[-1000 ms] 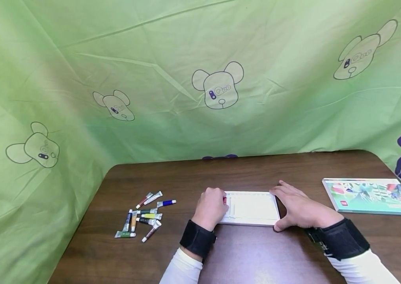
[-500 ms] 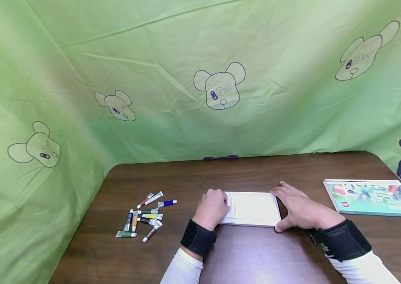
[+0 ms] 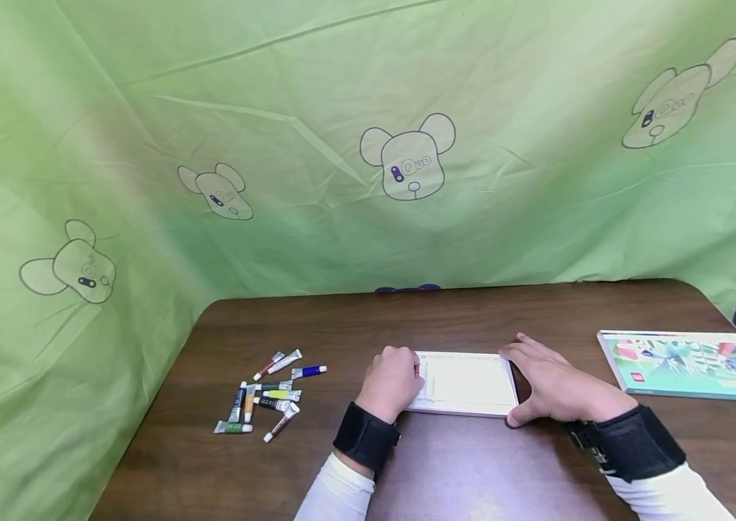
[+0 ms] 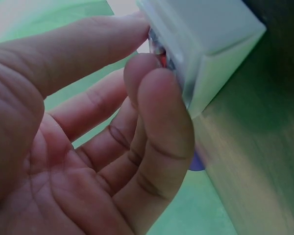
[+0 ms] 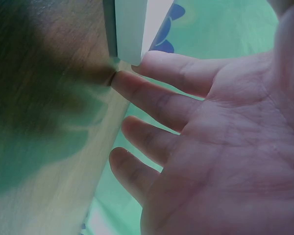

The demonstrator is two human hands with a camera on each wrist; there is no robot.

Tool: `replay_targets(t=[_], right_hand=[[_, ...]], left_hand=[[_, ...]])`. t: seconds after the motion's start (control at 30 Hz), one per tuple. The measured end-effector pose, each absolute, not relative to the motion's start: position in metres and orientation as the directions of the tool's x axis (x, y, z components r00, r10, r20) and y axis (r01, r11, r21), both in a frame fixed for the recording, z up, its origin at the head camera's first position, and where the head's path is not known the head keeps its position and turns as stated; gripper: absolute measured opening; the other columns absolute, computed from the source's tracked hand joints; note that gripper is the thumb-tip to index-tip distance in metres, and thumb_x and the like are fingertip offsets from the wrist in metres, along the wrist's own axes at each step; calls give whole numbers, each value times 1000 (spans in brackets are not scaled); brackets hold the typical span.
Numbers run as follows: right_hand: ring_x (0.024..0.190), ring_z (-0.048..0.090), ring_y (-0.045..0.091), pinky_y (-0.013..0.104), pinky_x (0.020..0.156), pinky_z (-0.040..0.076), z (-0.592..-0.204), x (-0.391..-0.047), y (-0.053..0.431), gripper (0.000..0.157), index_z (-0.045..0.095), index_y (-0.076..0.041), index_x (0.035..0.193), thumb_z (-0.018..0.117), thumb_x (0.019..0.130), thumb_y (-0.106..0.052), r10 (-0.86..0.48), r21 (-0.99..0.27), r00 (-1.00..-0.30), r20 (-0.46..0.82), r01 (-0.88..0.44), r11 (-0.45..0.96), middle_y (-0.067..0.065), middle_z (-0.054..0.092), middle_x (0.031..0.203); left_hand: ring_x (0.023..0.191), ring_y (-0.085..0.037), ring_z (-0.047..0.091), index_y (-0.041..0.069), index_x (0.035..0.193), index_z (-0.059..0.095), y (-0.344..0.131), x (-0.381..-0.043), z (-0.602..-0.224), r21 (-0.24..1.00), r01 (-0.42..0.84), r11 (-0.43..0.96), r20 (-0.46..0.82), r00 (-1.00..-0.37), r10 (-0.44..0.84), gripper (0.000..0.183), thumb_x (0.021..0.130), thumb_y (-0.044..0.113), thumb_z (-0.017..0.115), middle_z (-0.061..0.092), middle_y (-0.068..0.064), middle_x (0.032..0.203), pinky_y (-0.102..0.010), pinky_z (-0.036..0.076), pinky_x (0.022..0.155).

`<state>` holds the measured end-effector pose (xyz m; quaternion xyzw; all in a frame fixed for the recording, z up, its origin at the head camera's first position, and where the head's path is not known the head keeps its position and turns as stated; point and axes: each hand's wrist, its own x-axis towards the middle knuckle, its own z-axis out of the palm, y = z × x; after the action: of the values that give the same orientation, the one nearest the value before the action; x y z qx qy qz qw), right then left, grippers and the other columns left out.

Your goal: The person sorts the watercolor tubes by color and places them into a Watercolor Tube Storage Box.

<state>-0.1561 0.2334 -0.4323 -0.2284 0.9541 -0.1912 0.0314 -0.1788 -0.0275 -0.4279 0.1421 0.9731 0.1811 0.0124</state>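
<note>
A shallow white plastic tray (image 3: 468, 383) lies flat on the table between both hands. My left hand (image 3: 390, 382) is at its left end, thumb and bent fingers pinching a small paint tube (image 4: 163, 59), of which only a bit of red and silver shows against the tray's inner side. The rest of the tube is hidden by the fingers. My right hand (image 3: 556, 383) holds the tray's right end, thumb at the near corner and forefinger at the far one. In the right wrist view, its other fingers are spread beside the tray's corner (image 5: 130, 34).
Several small paint tubes (image 3: 279, 395) in various colours lie loosely grouped on the left of the brown table (image 3: 315, 470). A flat turquoise printed box (image 3: 693, 365) lies at the right. Behind the table hangs a green cloth (image 3: 289, 246) with bear-head outlines.
</note>
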Motion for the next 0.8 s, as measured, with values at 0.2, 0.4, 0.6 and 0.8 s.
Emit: replay_targets(t=[0.2,0.4,0.6,0.8], right_hand=[[132,31,48,60,103,27,-432,-156,236,103,51,7,127,80,51,-57,-443,-380,-896,29,-420,825,22,53,130],[132,31,48,61,103,28,-434,-157,236,104,51,6,127,80,51,-58,-443,-382,-896,29,-419,824,22,53,129],[131,31,48,60,103,28,-435,-159,236,103,52,6,126,80,51,-58,-448,-380,-893,29,-425,822,21,54,129],[131,31,48,61,103,27,-436,-160,235,103,52,5,126,79,51,-59,-454,-378,-891,24,-429,821,21,53,129]], left_hand=[[48,-15,42,16,52,43,-25,-181,-428,307,296,905,56,-955,293,33,77,13,64,35,5,50,-29,35,45],[49,-16,46,16,52,45,-24,-180,-428,264,309,913,84,-951,298,31,76,13,65,42,4,51,-32,37,45],[56,-21,56,13,64,61,-22,-179,-429,210,308,928,113,-950,290,13,76,16,66,63,-4,67,-35,41,45],[57,-22,58,13,75,66,-30,-178,-424,215,328,920,156,-941,299,10,80,22,67,65,-3,71,-34,41,45]])
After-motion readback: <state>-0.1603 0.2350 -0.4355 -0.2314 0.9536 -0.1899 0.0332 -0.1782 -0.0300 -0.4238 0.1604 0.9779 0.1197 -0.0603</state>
